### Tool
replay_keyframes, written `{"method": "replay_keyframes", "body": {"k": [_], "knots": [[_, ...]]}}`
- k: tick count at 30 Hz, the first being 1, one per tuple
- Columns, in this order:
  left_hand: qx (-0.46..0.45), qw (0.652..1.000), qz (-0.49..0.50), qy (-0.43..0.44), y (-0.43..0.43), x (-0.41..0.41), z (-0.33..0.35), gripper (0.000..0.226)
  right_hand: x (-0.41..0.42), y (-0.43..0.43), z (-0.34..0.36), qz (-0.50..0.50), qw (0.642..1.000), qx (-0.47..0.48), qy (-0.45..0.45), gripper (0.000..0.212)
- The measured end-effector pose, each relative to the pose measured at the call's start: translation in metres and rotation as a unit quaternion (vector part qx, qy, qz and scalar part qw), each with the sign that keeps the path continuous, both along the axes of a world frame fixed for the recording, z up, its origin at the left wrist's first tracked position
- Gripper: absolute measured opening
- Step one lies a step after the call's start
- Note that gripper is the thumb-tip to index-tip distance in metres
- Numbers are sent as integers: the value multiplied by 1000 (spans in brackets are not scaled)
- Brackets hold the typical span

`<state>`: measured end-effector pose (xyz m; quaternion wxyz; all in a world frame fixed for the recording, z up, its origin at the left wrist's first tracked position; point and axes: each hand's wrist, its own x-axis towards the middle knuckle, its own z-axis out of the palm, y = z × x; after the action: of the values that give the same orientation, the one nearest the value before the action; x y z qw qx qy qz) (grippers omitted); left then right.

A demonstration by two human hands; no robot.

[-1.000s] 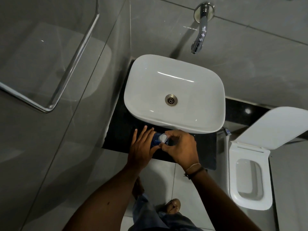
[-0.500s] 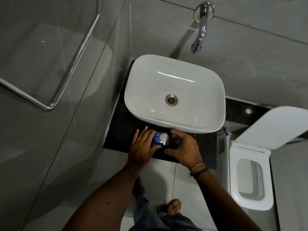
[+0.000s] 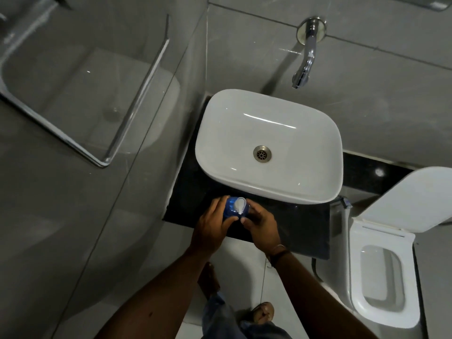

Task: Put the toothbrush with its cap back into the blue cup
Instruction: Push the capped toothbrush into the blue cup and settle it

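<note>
Left hand [image 3: 211, 228] grips cup [image 3: 231, 208] on counter [image 3: 300, 223] | capped brush [image 3: 239, 205] stands inside | right hand [image 3: 263, 226] loose beside, fingers apart | best: steady cup, let go gently

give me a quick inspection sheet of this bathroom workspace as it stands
surface: black counter under the white basin.
job's things: blue cup upright at the counter's front edge; white toothbrush cap pokes out of it.
clutter: nothing seen.
grippers: left hand wraps the cup; right hand beside it, fingertips near the rim, contact unclear.
cables: dark hose hangs below the counter.
surroundings: wall tap, open toilet, glass shelf.
</note>
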<state>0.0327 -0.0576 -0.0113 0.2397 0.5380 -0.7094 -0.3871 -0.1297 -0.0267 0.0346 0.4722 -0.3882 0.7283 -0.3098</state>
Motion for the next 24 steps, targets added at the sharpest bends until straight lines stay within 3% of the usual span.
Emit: {"method": "replay_keyframes", "body": {"k": [10,18,24], "knots": [[16,995,93,-43,-28,63,17,75,65,-52,2,47,997,-1,-62,60],[38,993,113,-19,-34,78,17,62,87,-68,-6,55,997,19,-52,63],[11,993,115,10,-30,79,15,95,92,-68,-14,53,998,21,-41,61]]}}
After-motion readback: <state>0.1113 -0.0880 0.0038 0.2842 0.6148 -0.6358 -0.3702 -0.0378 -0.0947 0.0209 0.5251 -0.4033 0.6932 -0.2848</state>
